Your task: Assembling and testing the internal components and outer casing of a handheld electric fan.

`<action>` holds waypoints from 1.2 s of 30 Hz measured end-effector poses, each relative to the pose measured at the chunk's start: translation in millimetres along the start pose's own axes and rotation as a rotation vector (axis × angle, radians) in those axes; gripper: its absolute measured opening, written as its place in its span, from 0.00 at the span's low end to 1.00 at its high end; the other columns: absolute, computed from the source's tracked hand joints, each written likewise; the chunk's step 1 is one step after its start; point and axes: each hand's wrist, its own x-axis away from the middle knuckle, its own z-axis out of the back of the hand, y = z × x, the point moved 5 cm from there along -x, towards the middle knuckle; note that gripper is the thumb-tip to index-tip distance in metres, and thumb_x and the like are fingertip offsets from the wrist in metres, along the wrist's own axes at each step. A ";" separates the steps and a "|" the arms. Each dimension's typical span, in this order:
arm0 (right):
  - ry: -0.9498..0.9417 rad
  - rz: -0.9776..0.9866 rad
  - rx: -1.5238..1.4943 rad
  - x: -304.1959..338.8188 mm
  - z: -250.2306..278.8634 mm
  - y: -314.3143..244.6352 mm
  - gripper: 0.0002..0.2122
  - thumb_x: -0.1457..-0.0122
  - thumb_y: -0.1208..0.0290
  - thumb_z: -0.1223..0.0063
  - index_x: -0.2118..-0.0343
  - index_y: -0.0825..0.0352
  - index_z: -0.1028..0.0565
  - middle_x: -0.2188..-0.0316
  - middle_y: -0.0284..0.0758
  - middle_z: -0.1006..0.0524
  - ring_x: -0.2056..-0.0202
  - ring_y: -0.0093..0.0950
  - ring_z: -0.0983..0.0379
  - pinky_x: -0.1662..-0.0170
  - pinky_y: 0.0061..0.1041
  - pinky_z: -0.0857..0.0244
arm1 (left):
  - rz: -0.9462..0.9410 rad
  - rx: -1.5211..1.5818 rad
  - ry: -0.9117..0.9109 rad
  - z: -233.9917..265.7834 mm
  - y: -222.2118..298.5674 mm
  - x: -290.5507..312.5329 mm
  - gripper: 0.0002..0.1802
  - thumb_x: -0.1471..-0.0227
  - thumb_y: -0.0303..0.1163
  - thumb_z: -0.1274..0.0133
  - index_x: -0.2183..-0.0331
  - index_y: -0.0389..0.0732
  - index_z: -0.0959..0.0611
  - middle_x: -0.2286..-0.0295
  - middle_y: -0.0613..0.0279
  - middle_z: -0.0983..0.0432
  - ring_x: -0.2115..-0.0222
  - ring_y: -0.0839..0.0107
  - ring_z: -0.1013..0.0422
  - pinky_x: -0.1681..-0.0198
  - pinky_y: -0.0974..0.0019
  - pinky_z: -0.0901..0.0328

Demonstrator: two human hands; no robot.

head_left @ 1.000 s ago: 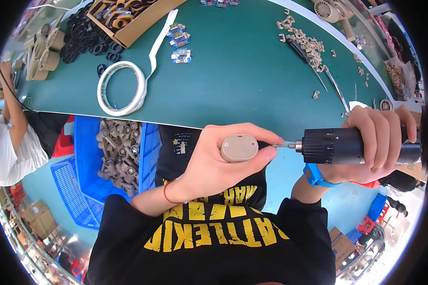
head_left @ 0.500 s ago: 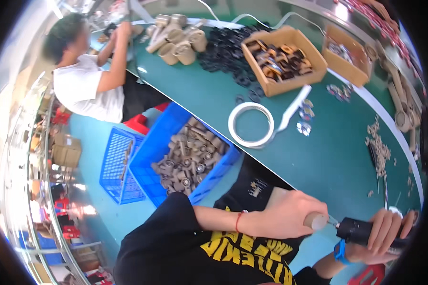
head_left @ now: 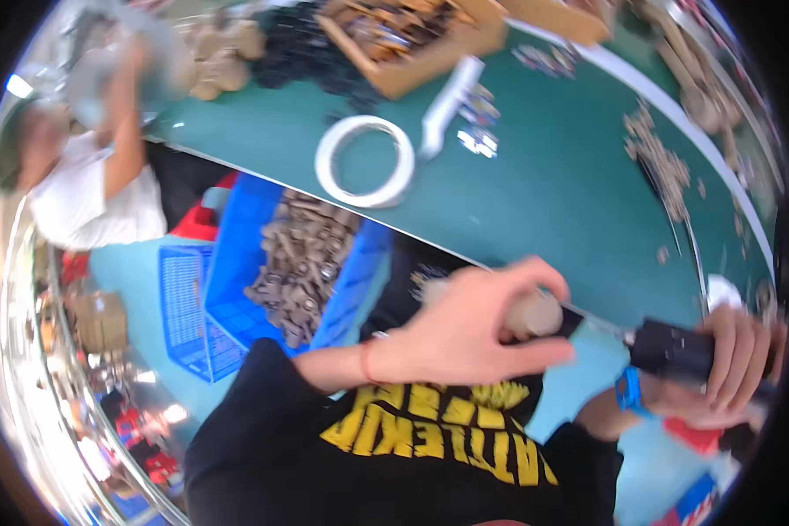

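Observation:
My left hand [head_left: 465,329] holds a beige plastic part with a round end [head_left: 535,316] in front of my chest, beside the table edge. Its thumb and forefinger are spread apart around that end; the rest of the part is hidden by the hand. To the right, my right hand [head_left: 719,373] is wrapped around a black electric screwdriver [head_left: 666,351]. The tool's thin bit points left toward the beige part, with a gap between them.
A blue crate [head_left: 223,285] full of beige parts stands left, beside a blue basket [head_left: 180,307]. The green table [head_left: 552,193] carries a white tape roll [head_left: 324,162], a cardboard box [head_left: 394,81] and scattered small beige pieces [head_left: 662,162]. A co-worker [head_left: 96,180] sits at far left.
The view has shifted, so table things appear farther left and higher. My left hand's thumb and forefinger have spread around the part. The screwdriver bit is now farther from the part.

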 end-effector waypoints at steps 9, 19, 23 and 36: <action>-0.210 -0.138 -0.046 -32.2 -9.7 57.7 0.06 0.52 0.78 0.43 0.79 0.66 0.30 0.80 0.33 0.23 0.79 0.24 0.25 0.69 0.20 0.26 | -0.286 -0.147 0.112 -3.4 -6.0 -0.4 0.08 0.59 0.23 0.40 0.75 0.36 0.24 0.81 0.64 0.29 0.82 0.76 0.34 0.79 0.73 0.42; -0.156 -0.308 0.037 -22.7 -18.2 68.5 0.05 0.47 0.74 0.46 0.74 0.68 0.29 0.81 0.36 0.23 0.82 0.27 0.24 0.76 0.22 0.25 | -0.324 -0.341 0.114 -8.2 -3.9 2.9 0.08 0.63 0.28 0.40 0.78 0.38 0.24 0.84 0.62 0.31 0.85 0.68 0.34 0.81 0.71 0.41; -0.146 -0.217 -0.122 -22.2 -14.3 82.7 0.05 0.47 0.74 0.46 0.73 0.68 0.30 0.81 0.37 0.23 0.82 0.28 0.24 0.77 0.23 0.24 | -0.288 -0.364 0.105 -7.8 -4.8 -1.3 0.06 0.63 0.27 0.41 0.80 0.40 0.24 0.87 0.63 0.31 0.86 0.68 0.33 0.82 0.71 0.40; 0.030 -0.257 0.126 3.2 -7.7 30.8 0.12 0.47 0.74 0.43 0.66 0.72 0.35 0.73 0.41 0.23 0.74 0.28 0.24 0.69 0.21 0.27 | -0.279 -0.288 0.133 -9.5 -0.8 3.0 0.10 0.60 0.35 0.40 0.78 0.41 0.24 0.86 0.60 0.31 0.86 0.58 0.33 0.82 0.63 0.39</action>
